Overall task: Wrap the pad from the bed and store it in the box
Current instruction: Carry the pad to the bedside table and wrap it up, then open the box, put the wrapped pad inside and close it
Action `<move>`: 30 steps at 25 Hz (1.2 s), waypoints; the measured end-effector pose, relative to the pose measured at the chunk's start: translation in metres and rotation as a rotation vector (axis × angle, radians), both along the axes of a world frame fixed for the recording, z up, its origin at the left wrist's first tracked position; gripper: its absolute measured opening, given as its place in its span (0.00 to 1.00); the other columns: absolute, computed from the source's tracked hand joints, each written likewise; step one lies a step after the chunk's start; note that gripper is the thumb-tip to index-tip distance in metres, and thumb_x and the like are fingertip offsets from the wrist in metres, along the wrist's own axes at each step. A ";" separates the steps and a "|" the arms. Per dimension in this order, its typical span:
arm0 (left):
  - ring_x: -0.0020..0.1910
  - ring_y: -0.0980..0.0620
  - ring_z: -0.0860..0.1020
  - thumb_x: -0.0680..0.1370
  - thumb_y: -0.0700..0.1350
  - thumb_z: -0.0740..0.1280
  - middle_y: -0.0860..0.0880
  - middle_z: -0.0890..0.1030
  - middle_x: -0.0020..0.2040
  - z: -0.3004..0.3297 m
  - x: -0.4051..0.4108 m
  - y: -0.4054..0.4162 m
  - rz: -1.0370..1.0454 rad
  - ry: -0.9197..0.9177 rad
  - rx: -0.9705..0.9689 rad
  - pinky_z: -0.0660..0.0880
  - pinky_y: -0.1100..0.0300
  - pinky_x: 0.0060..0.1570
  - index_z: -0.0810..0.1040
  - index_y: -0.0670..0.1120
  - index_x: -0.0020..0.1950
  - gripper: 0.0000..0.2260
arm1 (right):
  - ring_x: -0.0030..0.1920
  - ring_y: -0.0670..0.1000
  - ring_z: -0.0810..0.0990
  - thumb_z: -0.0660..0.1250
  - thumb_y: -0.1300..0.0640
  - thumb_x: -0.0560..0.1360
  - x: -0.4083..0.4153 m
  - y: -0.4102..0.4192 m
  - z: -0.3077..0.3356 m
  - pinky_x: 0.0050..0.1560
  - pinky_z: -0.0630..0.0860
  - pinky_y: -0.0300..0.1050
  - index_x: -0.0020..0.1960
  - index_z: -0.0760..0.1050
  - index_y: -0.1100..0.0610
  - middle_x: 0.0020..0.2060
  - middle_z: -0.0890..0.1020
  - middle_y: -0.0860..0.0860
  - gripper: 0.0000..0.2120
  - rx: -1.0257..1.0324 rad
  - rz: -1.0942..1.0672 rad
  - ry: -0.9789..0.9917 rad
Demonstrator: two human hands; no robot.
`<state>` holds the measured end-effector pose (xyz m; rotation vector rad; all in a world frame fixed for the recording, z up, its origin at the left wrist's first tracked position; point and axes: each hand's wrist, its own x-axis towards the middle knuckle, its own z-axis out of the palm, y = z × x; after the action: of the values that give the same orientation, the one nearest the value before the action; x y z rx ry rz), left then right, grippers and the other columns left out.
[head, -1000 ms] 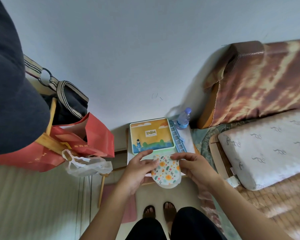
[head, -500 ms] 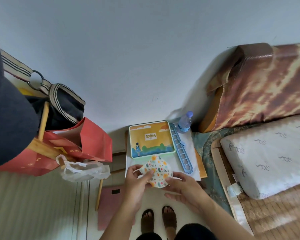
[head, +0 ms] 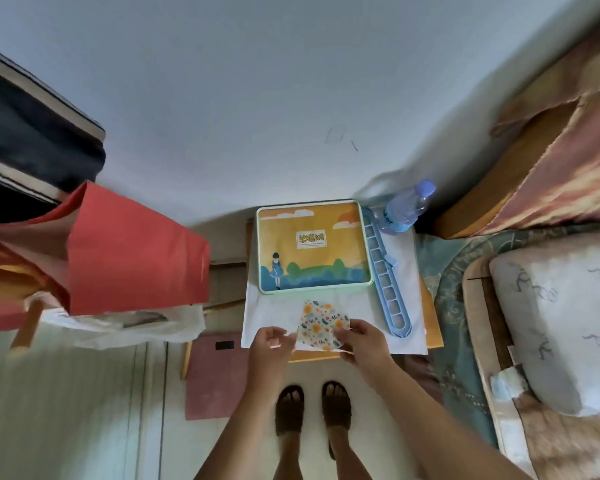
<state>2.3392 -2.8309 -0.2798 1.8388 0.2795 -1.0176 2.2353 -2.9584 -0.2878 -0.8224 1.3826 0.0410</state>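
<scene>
Your right fingers [head: 352, 329] pinch the right edge of the floral pad [head: 317, 325], while your left fingers [head: 281, 337] curl at its left edge, seemingly nipping a pale flap; whether they truly grip it is hard to tell. A second ago the pad hung as a long rounded oval between both hands; half a second ago it was bunched into a rounder bundle, and now it shows as a smaller, flatter, angular packet. I judge the folding well along, the wrap nearly closed. The packet sits low over the near part of the white-covered surface [head: 406, 323], just in front of the box [head: 314, 245], whose illustrated lid is on, so storing has not begun. Your right hand [head: 364, 344] and left hand [head: 271, 348] have drawn closer together than before. Beside the box lie a blue plastic rack [head: 383, 275] and a water bottle [head: 406, 207]; the bed's pillow [head: 561, 313] is well apart on your right.
</scene>
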 end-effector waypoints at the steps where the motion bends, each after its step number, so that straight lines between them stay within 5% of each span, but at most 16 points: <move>1: 0.52 0.37 0.80 0.75 0.39 0.69 0.44 0.79 0.46 -0.016 0.006 0.000 -0.015 -0.015 0.023 0.73 0.52 0.47 0.74 0.46 0.44 0.05 | 0.36 0.53 0.79 0.69 0.65 0.73 0.005 -0.003 -0.018 0.33 0.74 0.42 0.53 0.75 0.62 0.42 0.81 0.57 0.09 -0.020 0.035 0.026; 7: 0.48 0.50 0.77 0.76 0.38 0.67 0.54 0.78 0.42 -0.078 0.017 -0.001 -0.174 -0.118 0.138 0.71 0.63 0.42 0.76 0.44 0.48 0.03 | 0.34 0.52 0.79 0.68 0.66 0.73 0.020 -0.002 -0.098 0.27 0.74 0.39 0.49 0.76 0.62 0.40 0.81 0.57 0.06 -0.092 0.274 0.087; 12: 0.48 0.52 0.77 0.78 0.39 0.64 0.48 0.80 0.52 -0.097 0.016 -0.008 -0.303 -0.162 0.196 0.71 0.65 0.39 0.76 0.44 0.55 0.07 | 0.52 0.55 0.81 0.69 0.62 0.73 0.015 0.000 -0.111 0.48 0.78 0.46 0.64 0.74 0.58 0.55 0.82 0.56 0.20 -0.212 0.453 0.179; 15: 0.49 0.53 0.77 0.79 0.43 0.64 0.46 0.80 0.57 -0.088 0.020 -0.020 -0.358 -0.200 0.189 0.75 0.63 0.43 0.75 0.44 0.59 0.10 | 0.50 0.51 0.79 0.70 0.59 0.73 0.006 -0.011 -0.088 0.47 0.72 0.40 0.64 0.75 0.56 0.57 0.81 0.53 0.19 -0.335 0.428 0.203; 21: 0.63 0.47 0.72 0.77 0.46 0.65 0.46 0.77 0.63 -0.068 0.072 -0.058 -0.589 -0.896 0.267 0.70 0.54 0.62 0.73 0.44 0.66 0.18 | 0.54 0.51 0.79 0.65 0.62 0.76 0.038 -0.074 -0.051 0.55 0.72 0.40 0.63 0.76 0.56 0.58 0.80 0.52 0.15 -0.730 0.275 0.080; 26: 0.71 0.45 0.63 0.78 0.49 0.61 0.43 0.65 0.73 -0.090 0.122 -0.082 -0.793 -0.888 0.535 0.63 0.54 0.69 0.56 0.41 0.75 0.28 | 0.62 0.64 0.71 0.58 0.63 0.78 0.078 -0.120 -0.070 0.62 0.68 0.55 0.65 0.70 0.65 0.61 0.74 0.65 0.16 -0.869 0.479 0.436; 30: 0.67 0.44 0.68 0.78 0.48 0.62 0.41 0.67 0.71 -0.099 0.128 -0.093 -0.797 -0.895 0.565 0.67 0.54 0.65 0.58 0.39 0.74 0.28 | 0.58 0.64 0.75 0.56 0.63 0.77 0.090 -0.140 -0.081 0.56 0.73 0.55 0.59 0.75 0.66 0.57 0.78 0.64 0.15 -0.820 0.515 0.594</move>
<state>2.4676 -2.9238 -0.3785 2.8159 -0.8449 -0.4981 2.3258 -3.0985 -0.3692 -1.9618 1.7150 0.1294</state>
